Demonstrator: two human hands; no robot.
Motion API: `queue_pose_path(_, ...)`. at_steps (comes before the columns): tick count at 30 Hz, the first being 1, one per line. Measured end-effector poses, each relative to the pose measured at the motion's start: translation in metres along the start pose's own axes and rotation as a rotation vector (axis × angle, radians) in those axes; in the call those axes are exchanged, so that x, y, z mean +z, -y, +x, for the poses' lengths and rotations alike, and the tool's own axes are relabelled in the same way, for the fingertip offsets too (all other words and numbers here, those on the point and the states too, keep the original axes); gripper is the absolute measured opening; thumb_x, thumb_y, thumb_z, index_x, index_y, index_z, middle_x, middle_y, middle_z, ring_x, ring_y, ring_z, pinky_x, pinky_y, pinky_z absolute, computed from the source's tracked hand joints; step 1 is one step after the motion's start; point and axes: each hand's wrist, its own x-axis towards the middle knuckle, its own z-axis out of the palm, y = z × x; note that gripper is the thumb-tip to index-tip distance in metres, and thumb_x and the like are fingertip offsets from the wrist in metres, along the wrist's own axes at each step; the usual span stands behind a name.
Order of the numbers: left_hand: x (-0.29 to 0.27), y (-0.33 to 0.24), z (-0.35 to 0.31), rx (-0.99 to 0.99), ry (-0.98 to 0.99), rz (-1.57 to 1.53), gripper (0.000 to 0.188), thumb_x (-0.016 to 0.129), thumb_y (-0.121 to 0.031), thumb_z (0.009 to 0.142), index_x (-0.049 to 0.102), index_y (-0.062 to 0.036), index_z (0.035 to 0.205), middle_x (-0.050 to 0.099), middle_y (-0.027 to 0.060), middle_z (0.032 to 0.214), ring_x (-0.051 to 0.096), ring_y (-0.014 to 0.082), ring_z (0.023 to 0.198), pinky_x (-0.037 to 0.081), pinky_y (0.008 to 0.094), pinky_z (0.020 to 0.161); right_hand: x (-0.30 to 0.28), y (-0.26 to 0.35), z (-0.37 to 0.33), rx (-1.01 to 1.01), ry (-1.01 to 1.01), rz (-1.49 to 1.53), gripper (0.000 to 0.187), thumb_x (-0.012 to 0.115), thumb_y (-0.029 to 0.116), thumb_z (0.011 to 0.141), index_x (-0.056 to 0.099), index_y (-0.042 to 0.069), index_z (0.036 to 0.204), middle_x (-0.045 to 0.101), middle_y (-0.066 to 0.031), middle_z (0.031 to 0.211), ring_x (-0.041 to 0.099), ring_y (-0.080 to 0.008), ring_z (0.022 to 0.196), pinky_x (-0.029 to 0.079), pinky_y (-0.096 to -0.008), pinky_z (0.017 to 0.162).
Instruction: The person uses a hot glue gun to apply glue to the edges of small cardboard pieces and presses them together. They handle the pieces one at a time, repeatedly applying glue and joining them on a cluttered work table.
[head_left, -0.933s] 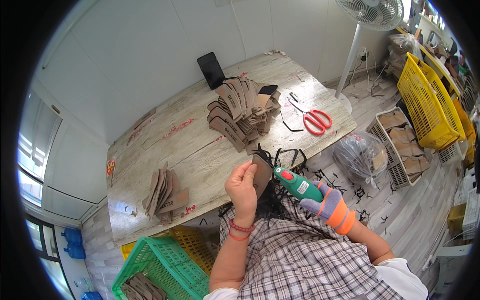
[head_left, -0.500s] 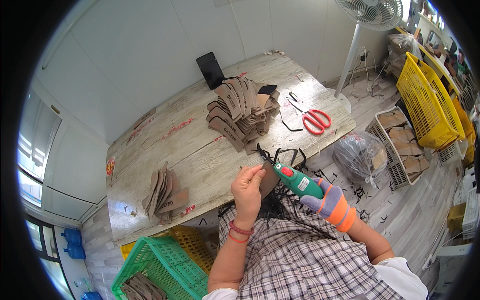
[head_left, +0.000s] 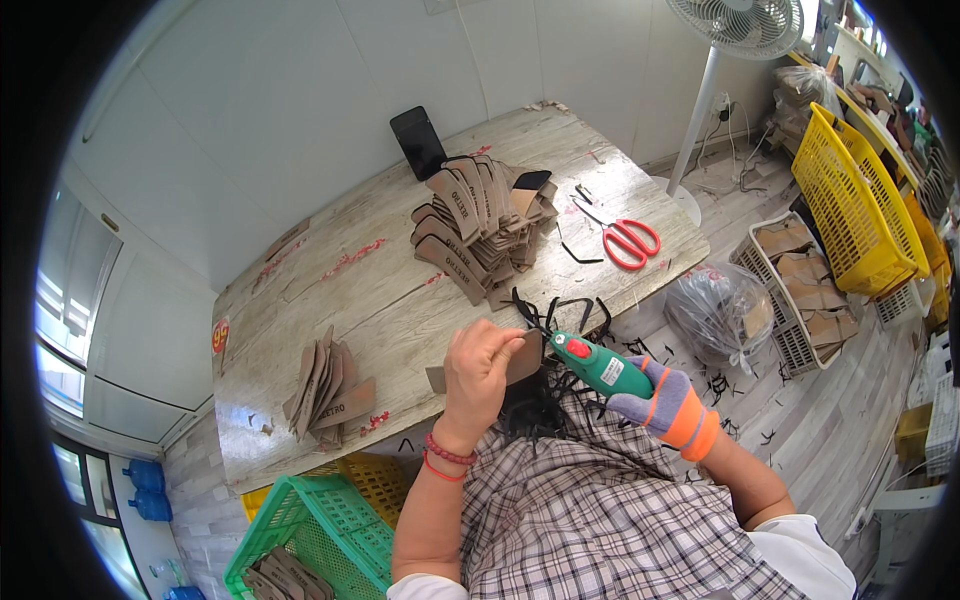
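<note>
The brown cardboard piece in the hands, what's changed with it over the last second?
The left hand has lowered the brown cardboard piece from its raised position down to the tip of the green handheld cutter in the gloved right hand. Both grips, the red scissors and the cardboard stacks are unchanged.

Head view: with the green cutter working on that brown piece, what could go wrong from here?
1. The bare left hand pinches the brown piece right beside the green cutter tip; a slip might nick a finger.
2. Only the right hand wears a glove.
3. Black offcuts pile at the table edge and may snag the piece.
</note>
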Motion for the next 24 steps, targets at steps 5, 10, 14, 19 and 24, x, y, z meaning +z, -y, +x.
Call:
queue_pose_path(5,-0.012,-0.006,0.011,0.101,0.067,0.145,0.006,0.065,-0.008,0.082,0.068,-0.0032,0.083,0.053,0.0059,0.072,0.049,0.0235,0.07,0.038,0.0333,0.068,-0.006,0.003,-0.001,0.113,0.057,-0.006,0.056,0.077,0.038,0.077,0.059,0.003,0.117,0.066,-0.0076,0.075,0.06,-0.01,0.061,0.049,-0.026,0.059)
queue_pose_path(10,-0.017,-0.006,0.016,0.172,0.115,0.14,0.006,0.066,-0.009,0.08,0.066,-0.0039,0.08,0.053,0.006,0.071,0.049,0.0237,0.07,0.037,0.0339,0.068,-0.008,0.007,0.0,0.177,0.13,0.016,0.054,0.076,0.028,0.08,0.054,0.001,0.121,0.064,-0.0006,0.089,0.057,-0.0059,0.076,0.048,-0.0231,0.069)
queue_pose_path(14,-0.017,-0.004,0.011,0.135,0.178,0.109,0.008,0.065,-0.011,0.081,0.065,-0.0039,0.077,0.055,0.0063,0.071,0.052,0.0254,0.071,0.038,0.035,0.07,0.0,0.01,0.003,0.138,0.133,0.006,0.052,0.077,0.029,0.079,0.056,0.0,0.118,0.065,-0.0011,0.086,0.058,-0.0063,0.074,0.049,-0.0235,0.068)
queue_pose_path(19,-0.075,0.027,-0.004,-0.241,-0.03,0.011,0.011,0.062,-0.009,0.085,0.066,0.0009,0.085,0.06,0.0059,0.076,0.056,0.0163,0.074,0.043,0.0281,0.068,0.001,-0.003,-0.001,0.192,0.073,0.13,0.048,0.077,0.028,0.079,0.057,-0.001,0.112,0.063,-0.0021,0.081,0.059,-0.0077,0.068,0.048,-0.0242,0.061)
queue_pose_path(24,-0.176,0.118,-0.019,-0.435,-0.271,0.579,0.021,0.066,-0.014,0.082,0.065,0.0004,0.097,0.062,0.0121,0.087,0.06,0.0264,0.084,0.046,0.0352,0.076,-0.003,-0.027,0.0,0.299,0.042,0.284,0.044,0.077,0.025,0.078,0.057,-0.001,0.107,0.063,-0.0026,0.079,0.056,-0.0067,0.066,0.046,-0.0222,0.058)
